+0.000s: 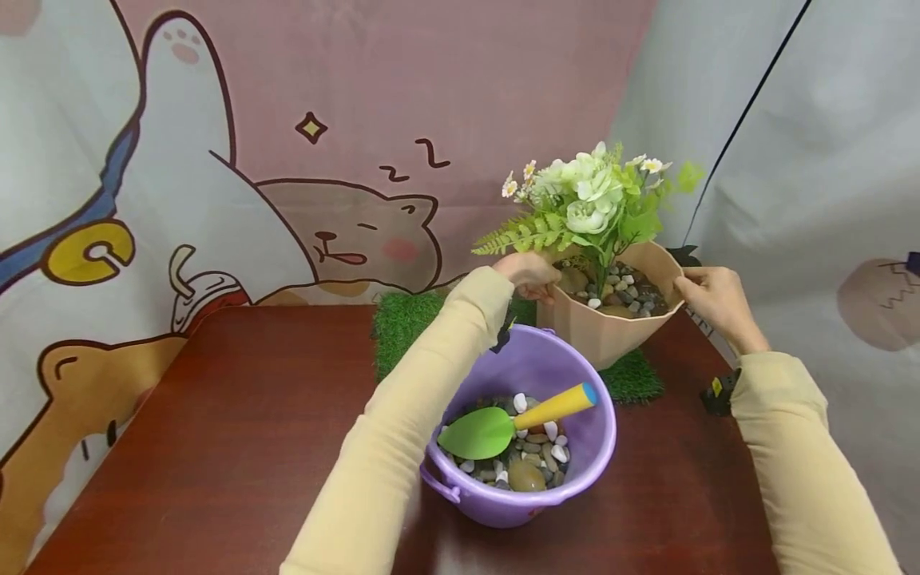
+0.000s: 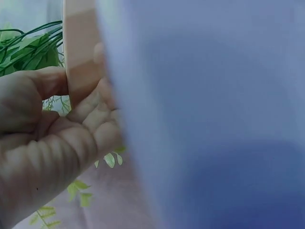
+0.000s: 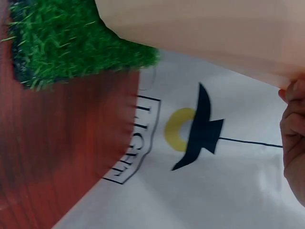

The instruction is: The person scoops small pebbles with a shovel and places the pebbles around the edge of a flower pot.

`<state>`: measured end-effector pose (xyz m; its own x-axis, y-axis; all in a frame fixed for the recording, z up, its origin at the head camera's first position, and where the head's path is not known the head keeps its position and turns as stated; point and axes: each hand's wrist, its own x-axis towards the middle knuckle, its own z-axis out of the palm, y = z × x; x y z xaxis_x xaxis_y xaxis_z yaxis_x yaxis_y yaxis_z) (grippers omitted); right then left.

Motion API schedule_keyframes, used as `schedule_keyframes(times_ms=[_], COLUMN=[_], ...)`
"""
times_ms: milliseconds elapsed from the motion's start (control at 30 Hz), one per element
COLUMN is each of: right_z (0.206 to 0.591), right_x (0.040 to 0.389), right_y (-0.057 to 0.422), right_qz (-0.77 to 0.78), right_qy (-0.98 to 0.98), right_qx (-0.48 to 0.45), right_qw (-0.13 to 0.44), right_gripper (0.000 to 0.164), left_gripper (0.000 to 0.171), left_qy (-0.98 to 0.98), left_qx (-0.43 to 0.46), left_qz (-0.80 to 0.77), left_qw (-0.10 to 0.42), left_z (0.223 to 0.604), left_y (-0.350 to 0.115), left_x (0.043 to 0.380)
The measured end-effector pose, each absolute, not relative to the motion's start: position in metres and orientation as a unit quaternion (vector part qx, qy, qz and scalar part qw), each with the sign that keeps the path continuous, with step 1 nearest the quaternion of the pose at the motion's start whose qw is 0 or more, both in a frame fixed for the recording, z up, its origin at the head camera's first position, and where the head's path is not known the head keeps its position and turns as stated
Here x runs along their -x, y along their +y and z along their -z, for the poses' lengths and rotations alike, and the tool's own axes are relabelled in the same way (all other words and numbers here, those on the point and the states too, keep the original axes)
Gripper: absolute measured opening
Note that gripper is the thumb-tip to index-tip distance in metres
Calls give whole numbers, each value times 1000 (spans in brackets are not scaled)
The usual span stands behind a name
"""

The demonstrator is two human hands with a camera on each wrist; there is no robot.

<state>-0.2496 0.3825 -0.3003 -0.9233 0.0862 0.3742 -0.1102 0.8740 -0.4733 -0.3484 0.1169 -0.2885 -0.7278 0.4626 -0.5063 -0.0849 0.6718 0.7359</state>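
Observation:
Both hands grip the rim of a peach faceted flowerpot at the back right. My left hand pinches its left edge, thumb inside and fingers outside, as the left wrist view shows on the pot wall. At the right edge, my right hand pinches the rim; only part of that hand shows in the right wrist view. White and green artificial flowers stand in the pot among pebbles. The pot is over a green turf mat.
A purple bucket stands in front of the pot, under the left forearm. Pebbles lie in it, with a green trowel with a yellow handle on top. Patterned cloth hangs behind the brown table.

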Motion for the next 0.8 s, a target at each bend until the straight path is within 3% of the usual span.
schedule_keyframes(times_ms=[67,133,200,333,433,567,667,800], right_z=[306,310,312,313,311,306,302,303], right_x=[252,254,256,259,259,249,234,209], right_y=[384,385,386,388,389,383,369,341], right_qz=[-252,-253,-255,-254,-238,-208,-192,-175], right_qy=[-946,-943,-942,-943,-947,-948,-932,-893], right_qx=[-3,0,3,12,22,49,76,50], right_qw=[205,214,217,216,214,236,299,412], right_gripper=[37,36,35,36,38,38,36,29], left_gripper=[37,37,37,37,35,30,27,23], left_qy=[845,845,855,891,916,927,928,936], left_qx=[-118,-136,-125,-161,-201,-248,-306,-311], left_qz=[-387,-384,-369,-281,-197,-121,-100,-162], left_qw=[349,347,343,319,288,254,187,30], left_z=[261,259,259,278,262,219,209,212], left_y=[104,101,105,119,111,80,50,1], left_x=[311,307,308,344,338,285,259,225])
